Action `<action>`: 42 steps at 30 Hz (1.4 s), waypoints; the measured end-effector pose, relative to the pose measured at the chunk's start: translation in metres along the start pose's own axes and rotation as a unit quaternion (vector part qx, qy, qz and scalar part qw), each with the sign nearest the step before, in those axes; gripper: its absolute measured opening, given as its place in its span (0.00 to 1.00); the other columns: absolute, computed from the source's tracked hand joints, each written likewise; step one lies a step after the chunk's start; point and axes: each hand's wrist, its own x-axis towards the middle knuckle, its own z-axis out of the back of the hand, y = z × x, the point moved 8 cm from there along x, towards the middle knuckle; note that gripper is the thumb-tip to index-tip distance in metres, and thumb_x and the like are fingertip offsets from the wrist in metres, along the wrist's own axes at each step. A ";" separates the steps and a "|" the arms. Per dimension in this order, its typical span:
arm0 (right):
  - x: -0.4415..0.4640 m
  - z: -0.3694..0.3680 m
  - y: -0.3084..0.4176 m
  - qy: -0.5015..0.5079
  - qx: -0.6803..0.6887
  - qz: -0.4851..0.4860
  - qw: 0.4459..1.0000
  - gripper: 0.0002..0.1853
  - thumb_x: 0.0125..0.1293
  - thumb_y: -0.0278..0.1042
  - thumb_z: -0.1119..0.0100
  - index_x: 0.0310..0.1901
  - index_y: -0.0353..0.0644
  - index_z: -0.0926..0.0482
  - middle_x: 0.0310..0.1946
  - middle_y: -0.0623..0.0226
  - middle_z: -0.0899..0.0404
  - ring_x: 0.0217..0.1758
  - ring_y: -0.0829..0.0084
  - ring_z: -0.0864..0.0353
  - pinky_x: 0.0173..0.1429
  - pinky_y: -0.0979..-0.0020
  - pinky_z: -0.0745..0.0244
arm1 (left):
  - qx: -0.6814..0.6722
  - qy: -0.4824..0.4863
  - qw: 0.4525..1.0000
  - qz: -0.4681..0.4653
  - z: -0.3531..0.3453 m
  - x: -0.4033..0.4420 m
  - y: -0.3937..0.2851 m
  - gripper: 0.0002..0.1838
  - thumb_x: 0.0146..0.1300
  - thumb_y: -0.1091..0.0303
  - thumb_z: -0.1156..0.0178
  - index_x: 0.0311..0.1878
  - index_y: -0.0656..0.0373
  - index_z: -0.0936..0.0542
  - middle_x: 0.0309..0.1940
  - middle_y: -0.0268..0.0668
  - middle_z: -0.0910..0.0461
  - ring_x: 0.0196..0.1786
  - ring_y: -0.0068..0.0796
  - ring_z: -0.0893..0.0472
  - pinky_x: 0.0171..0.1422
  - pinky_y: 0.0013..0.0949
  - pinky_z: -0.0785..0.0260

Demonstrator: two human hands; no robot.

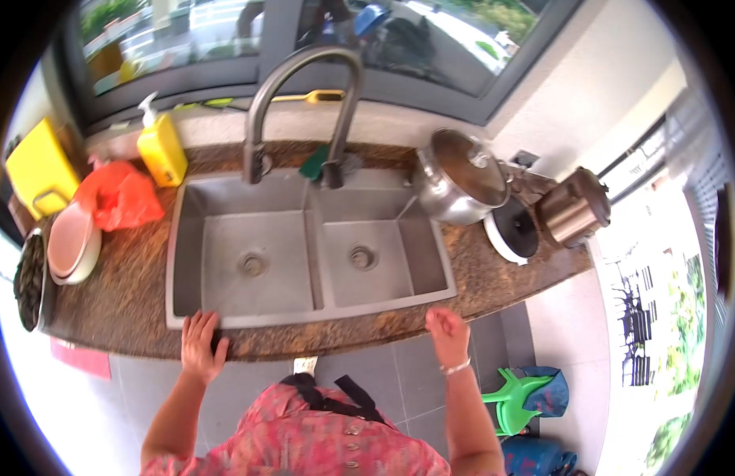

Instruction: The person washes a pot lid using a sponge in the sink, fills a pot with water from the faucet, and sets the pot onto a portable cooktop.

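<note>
Shirt [304, 440], left hand [201, 345] on sink [328, 314] (right hand [449, 337] near)

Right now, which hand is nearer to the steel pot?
The right hand, at the counter's front edge below the pot. The left hand is farther off, on the front edge by the sink's left basin.

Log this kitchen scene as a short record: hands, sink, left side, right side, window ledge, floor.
Left hand: spread at the countertop edge, by the sink rim
Right hand: fingers curled, near the front edge
Sink: steel, two basins, each with a drain; arched faucet behind
Left side: yellow pump bottle, red plastic bag, stacked bowls
Right side: steel pot, glass lid on
Window ledge: yellow-handled tool
Floor: green stool
</note>
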 end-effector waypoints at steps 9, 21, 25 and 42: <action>0.234 0.039 0.069 -0.088 -0.120 0.099 0.984 0.31 0.64 0.48 0.20 0.63 0.40 0.18 0.45 0.64 0.13 0.42 0.75 0.13 0.50 0.70 0.17 | -0.039 -0.027 0.996 0.079 -0.015 0.006 0.027 0.25 0.75 0.62 0.43 0.70 0.63 0.23 0.57 0.47 0.17 0.65 0.52 0.21 0.81 0.61 0.44; 0.419 0.074 0.122 -0.171 -0.408 0.124 0.888 0.45 0.60 0.63 0.27 0.70 0.36 0.23 0.64 0.44 0.17 0.69 0.45 0.20 0.74 0.52 0.26 | 0.069 -0.074 0.974 0.200 -0.048 0.023 0.005 0.23 0.72 0.63 0.40 0.67 0.59 0.21 0.57 0.46 0.17 0.68 0.51 0.23 0.84 0.67 0.51; 0.439 0.071 0.125 -0.092 -0.407 0.075 0.905 0.37 0.60 0.61 0.26 0.61 0.38 0.16 0.55 0.49 0.12 0.65 0.46 0.18 0.69 0.52 0.22 | 0.101 -0.049 0.965 0.238 -0.052 0.030 0.008 0.22 0.73 0.61 0.40 0.66 0.60 0.20 0.54 0.46 0.15 0.67 0.50 0.23 0.85 0.66 0.50; 0.343 0.112 0.209 -0.156 -0.260 0.326 0.895 0.30 0.56 0.48 0.19 0.55 0.37 0.15 0.41 0.59 0.16 0.42 0.60 0.17 0.50 0.59 0.20 | 0.095 -0.047 0.962 0.252 -0.055 0.030 0.007 0.22 0.73 0.62 0.40 0.66 0.60 0.20 0.56 0.43 0.16 0.67 0.48 0.23 0.85 0.63 0.50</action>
